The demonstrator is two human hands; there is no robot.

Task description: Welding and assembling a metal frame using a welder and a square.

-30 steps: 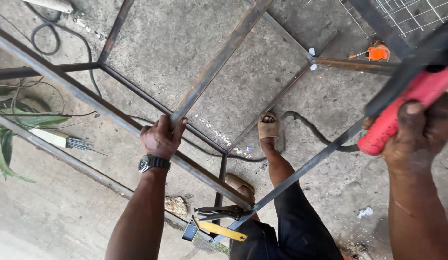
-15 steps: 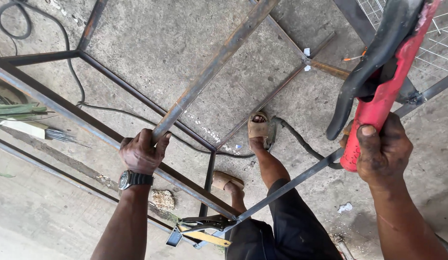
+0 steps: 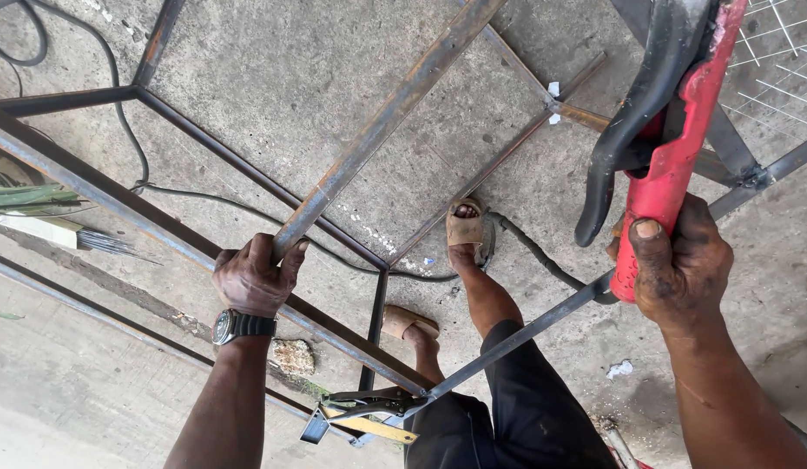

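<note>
My left hand point(image 3: 254, 276), with a wristwatch on its wrist, grips the lower end of a rusty flat steel bar point(image 3: 395, 113) where it meets the long rail of a welded steel frame point(image 3: 117, 204). My right hand point(image 3: 681, 265) is closed around the red handle of a welding electrode holder point(image 3: 672, 148) with a thick black cable point(image 3: 638, 113) looping from it. It is raised at the right, above a thin diagonal frame bar point(image 3: 525, 334). My sandalled feet point(image 3: 465, 227) stand on the concrete inside the frame.
Locking pliers point(image 3: 373, 404) and a yellow-and-blue clamp clamp the frame corner near my knees. A bundle of welding rods point(image 3: 91, 241) lies at the left by green leaves. Black cables point(image 3: 143, 165) snake over the concrete. Wire mesh point(image 3: 781, 65) sits top right.
The view has shifted; my right hand with the red holder has swung up and more upright. My left hand stays gripping the flat bar at the rail.
</note>
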